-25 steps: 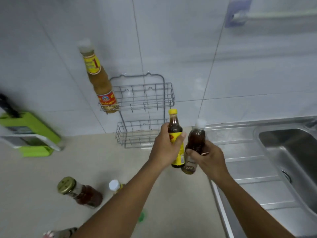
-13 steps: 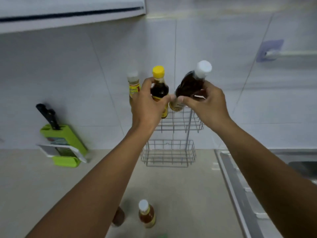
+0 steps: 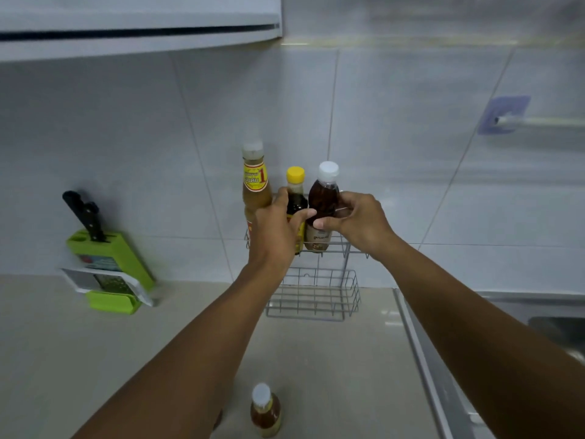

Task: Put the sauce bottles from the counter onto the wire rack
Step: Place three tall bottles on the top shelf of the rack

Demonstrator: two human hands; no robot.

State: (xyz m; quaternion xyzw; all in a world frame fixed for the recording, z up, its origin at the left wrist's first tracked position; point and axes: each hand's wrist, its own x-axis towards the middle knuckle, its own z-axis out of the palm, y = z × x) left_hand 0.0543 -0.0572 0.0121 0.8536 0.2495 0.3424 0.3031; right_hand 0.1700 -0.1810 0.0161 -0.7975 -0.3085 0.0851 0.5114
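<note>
- Leaning on the far left of the worktop (image 3: 79, 343), against the tiled wall, a green knife block (image 3: 109, 267) holds a black-handled knife (image 3: 84, 215).
- On the rack (image 3: 316, 296), the top basket holds a tall orange bottle (image 3: 256, 188) at its left end, upright, with the left hand in front of its lower part.
- Left hand (image 3: 278, 229) is wrapped around the yellow-capped bottle (image 3: 296, 194), which stands upright just beside the orange one, its base at the top basket.
- Right hand (image 3: 354, 221) grips the white-capped bottle (image 3: 323, 201) around its middle; this bottle is upright, touching or nearly touching the yellow-capped one, its base down at the basket's wire.
- Lower basket sits at worktop level below both hands.
- Near the bottom edge, a small bottle (image 3: 265, 410) stands on the worktop between the forearms.
- At right lies the steel sink (image 3: 538, 315).
</note>
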